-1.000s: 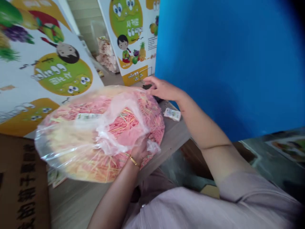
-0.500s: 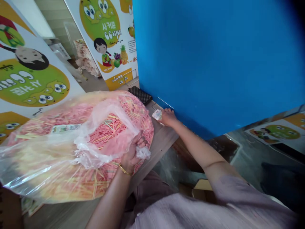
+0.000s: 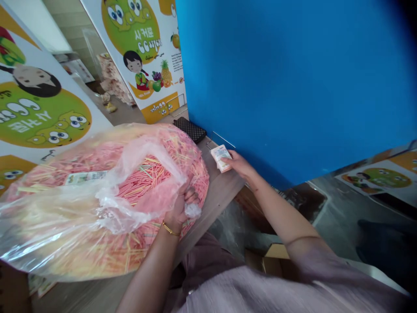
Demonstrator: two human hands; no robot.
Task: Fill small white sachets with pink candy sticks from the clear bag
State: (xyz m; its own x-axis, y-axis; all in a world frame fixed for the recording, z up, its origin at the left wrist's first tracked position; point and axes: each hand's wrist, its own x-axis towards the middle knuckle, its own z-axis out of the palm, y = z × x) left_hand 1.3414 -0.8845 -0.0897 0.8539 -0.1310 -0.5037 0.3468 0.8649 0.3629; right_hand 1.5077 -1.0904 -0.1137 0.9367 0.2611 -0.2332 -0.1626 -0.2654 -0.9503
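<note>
A large clear plastic bag (image 3: 74, 243) full of thin pink and yellow sticks (image 3: 140, 184) lies on the table, its mouth pulled open toward me. My left hand (image 3: 185, 202) is closed on the bunched edge of that mouth, and a crumpled end of plastic pokes out of the fist. Over the table's right edge, my right hand (image 3: 239, 164) holds a small stack of white printed slips (image 3: 220, 156), thumb on top and fingers underneath. Whether the slips are paper or flat packets I cannot tell.
A dark patterned wallet (image 3: 190, 129) rests behind the bag, near a bent wire stand (image 3: 223, 140). A tall blue panel (image 3: 286, 87) rises at the right. Printed display boards (image 3: 153, 65) stand behind and at left. An open cardboard box (image 3: 276, 258) is below the table.
My right hand has drawn back slightly from the wire stand and turned, so the printed stack shows more fully. My left hand keeps its hold on the bag.
</note>
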